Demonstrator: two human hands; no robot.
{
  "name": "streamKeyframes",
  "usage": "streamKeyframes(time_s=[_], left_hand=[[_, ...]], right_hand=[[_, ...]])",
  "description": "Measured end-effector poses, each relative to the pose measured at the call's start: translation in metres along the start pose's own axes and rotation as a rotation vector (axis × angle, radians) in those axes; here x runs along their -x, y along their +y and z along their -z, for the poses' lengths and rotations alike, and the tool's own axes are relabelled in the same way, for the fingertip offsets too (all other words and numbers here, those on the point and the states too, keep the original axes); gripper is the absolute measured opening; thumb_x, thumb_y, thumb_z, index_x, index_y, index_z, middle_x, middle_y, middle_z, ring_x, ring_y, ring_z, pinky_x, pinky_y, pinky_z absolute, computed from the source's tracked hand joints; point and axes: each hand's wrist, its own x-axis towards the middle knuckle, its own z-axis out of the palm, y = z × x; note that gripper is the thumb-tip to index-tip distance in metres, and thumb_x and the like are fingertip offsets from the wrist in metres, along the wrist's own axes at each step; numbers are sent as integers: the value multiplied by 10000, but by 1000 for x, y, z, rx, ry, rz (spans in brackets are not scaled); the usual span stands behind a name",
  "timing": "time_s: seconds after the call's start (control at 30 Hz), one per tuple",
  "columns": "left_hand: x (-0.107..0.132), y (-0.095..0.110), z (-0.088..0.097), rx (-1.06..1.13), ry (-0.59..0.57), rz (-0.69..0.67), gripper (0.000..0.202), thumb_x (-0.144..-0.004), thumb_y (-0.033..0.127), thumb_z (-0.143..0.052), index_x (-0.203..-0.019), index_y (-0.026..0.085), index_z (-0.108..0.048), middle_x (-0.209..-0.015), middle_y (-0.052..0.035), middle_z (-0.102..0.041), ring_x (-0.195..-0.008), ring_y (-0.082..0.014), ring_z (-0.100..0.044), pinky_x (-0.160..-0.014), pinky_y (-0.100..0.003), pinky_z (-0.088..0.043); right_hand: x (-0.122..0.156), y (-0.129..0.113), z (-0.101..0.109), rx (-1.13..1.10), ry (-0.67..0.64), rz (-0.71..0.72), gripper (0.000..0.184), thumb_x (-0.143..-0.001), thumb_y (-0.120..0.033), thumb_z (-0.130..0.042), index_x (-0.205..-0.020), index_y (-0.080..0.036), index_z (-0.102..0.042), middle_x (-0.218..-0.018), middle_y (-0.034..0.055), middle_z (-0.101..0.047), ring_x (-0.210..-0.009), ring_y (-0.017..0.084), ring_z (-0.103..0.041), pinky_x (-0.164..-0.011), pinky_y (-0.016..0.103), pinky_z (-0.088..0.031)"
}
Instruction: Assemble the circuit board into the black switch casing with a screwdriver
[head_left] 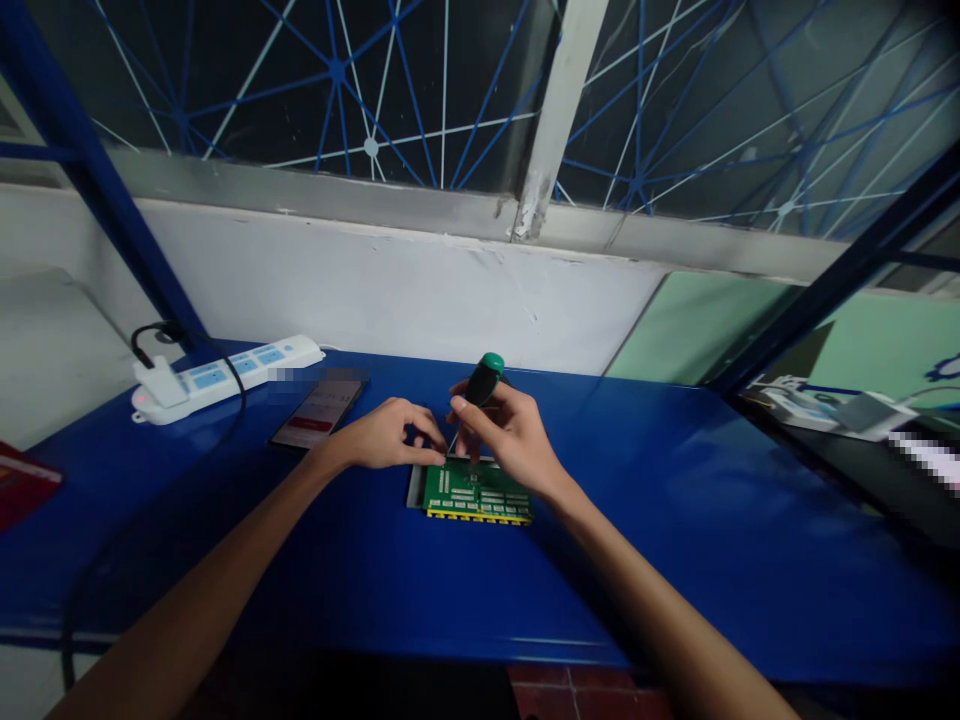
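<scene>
One screwdriver point(484, 382), pinched in my right hand point(516, 432), points down-left. One circuit board point(472, 497), long axis left-right. My left hand point(390, 432) curls at its far-left corner; pinch: cannot tell.

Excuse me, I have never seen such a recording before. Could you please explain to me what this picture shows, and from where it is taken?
Of course. There is no machine here, only a person's two bare hands. The camera is worn on that person's head and looks forward and down, so the forearms enter from the bottom of the picture.

The right hand holds a screwdriver by its green and black handle, pointing down toward a green circuit board. The left hand has its fingertips at the board's far left corner; whether they grip anything is hard to see.

The board lies on a blue table. Farther left are a phone and a white power strip.
</scene>
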Motion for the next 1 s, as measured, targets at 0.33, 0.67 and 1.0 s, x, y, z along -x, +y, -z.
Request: streamKeyframes(time_s=[0.33,0.67,1.0], left_hand=[[-2,-13,-2,-218,275,50,172,-828,299,-610,-836,198,-749,-843,-33,-681,-677,-129,-570,-623,-265,-404],[-3,-27,-11,-315,313,88,190,-835,244,-569,-886,208,-748,-888,-30,-699,-678,-135,-593,-628,-265,-427],[-1,-24,1,-291,376,97,222,-859,273,-550,-933,210,-750,-888,-40,-702,-681,-136,-592,-620,-267,-426]], right_hand=[[-3,0,4,44,218,82,314,-831,-478,-617,-909,-178,-567,-744,23,-633,-486,116,-589,-406,255,-428],[-14,22,29,529,354,154,332,-850,-515,-577,-843,-184,-609,-598,-7,-578,-478,108,-486,-483,275,-373],[-18,36,35,727,263,130,291,-848,-467,-587,-868,-178,-618,-574,-11,-550,-489,114,-430,-495,274,-318]])
